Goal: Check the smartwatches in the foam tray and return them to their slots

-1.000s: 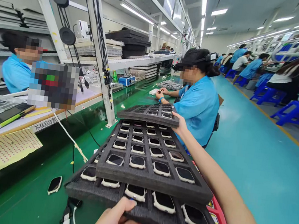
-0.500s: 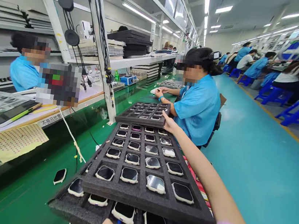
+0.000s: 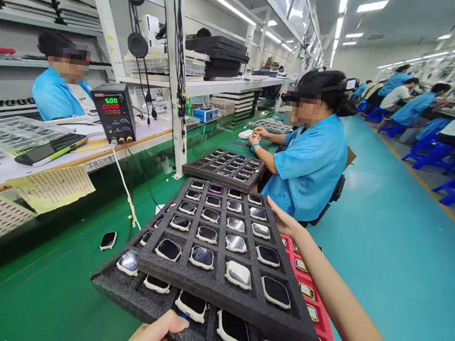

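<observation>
Two black foam trays of watches lie stacked at a skew in front of me, the upper tray [image 3: 213, 279] covering much of the lower tray [image 3: 113, 277]. Square watch heads [image 3: 202, 257] with pale cases and dark screens sit in the pockets; one in the far row has a purple case. My left hand [image 3: 161, 338] grips the near edge of the lower tray, thumb on top and fingers partly hidden beneath. At the far right corner of the upper tray, my right hand [image 3: 283, 220] holds its edge, fingertips mostly hidden behind it.
Beyond the stack, another foam tray [image 3: 223, 170] lies on the green bench [image 3: 49, 281]. A red tray [image 3: 326, 340] extends under the right side. One loose watch [image 3: 108, 240] lies at left, below a power supply [image 3: 114, 113]. A co-worker in blue [image 3: 313, 159] sits ahead.
My right hand has come back from the farther foam tray to the corner of the upper tray. More of the red tray shows, and the view has shifted slightly.
</observation>
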Demonstrator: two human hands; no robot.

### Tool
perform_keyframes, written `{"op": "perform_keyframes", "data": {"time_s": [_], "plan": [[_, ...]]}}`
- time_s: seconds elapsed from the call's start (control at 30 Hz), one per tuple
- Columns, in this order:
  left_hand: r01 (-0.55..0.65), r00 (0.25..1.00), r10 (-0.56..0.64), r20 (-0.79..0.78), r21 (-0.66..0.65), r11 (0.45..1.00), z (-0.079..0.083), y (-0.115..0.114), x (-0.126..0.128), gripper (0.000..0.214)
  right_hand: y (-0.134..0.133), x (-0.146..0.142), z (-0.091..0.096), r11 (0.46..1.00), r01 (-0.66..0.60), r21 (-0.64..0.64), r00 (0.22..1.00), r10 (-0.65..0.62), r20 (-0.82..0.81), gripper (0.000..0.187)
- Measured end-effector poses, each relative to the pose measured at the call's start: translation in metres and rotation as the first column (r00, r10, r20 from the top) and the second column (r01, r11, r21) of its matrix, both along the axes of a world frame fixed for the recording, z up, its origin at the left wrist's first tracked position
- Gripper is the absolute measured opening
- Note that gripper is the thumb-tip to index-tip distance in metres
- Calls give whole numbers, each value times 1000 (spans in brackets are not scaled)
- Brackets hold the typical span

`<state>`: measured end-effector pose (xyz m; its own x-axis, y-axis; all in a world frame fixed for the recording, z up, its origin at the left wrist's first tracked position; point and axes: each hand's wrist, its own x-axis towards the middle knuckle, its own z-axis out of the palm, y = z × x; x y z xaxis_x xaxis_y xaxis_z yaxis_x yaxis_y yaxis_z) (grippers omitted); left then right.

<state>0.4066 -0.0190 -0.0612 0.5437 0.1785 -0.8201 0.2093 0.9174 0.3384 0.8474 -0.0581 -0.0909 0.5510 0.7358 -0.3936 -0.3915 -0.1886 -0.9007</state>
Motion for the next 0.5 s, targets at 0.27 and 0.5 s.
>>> {"op": "perform_keyframes", "data": {"time_s": [0.27,0.5], "plan": [[7,990,-24,137,124,992,-5,-12,-10,35,-9,-35,-10,997,39,65,994,-33,-101,27],[55,975,-125,183,347,936,6,-25,-33,37,-22,-74,-1,985,148,83,989,-147,-21,25]]}}
